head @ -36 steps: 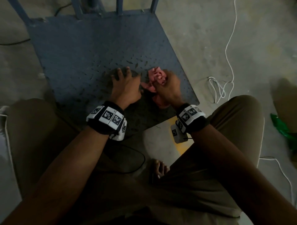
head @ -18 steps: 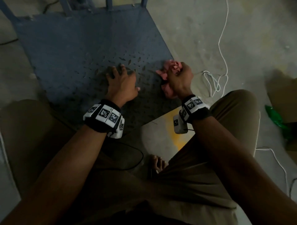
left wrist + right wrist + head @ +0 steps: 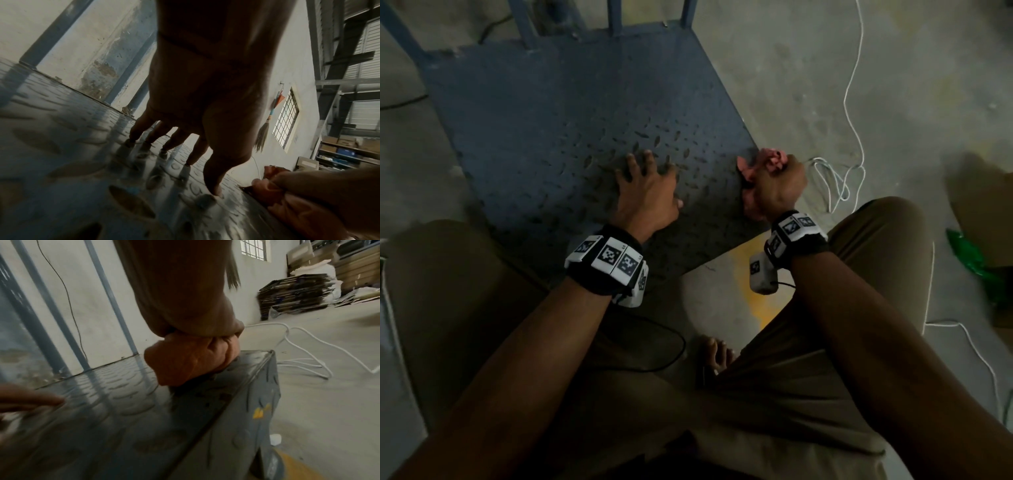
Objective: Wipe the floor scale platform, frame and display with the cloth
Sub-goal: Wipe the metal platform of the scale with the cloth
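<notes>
Shifted rightward: right hand (image 3: 779, 186), fist clenched around pink cloth (image 3: 770, 159), now at platform (image 3: 558, 113) edge. Left hand (image 3: 645, 193): fingers spread, pressing platform.

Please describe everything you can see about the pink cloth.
The cloth is pinkish-orange, soft fabric, crumpled into a bunch. The right hand grips it in a fist; folds stick out ahead of and below the fingers. It lies on the right edge of the blue tread-plate platform. The left hand does not touch it.
</notes>
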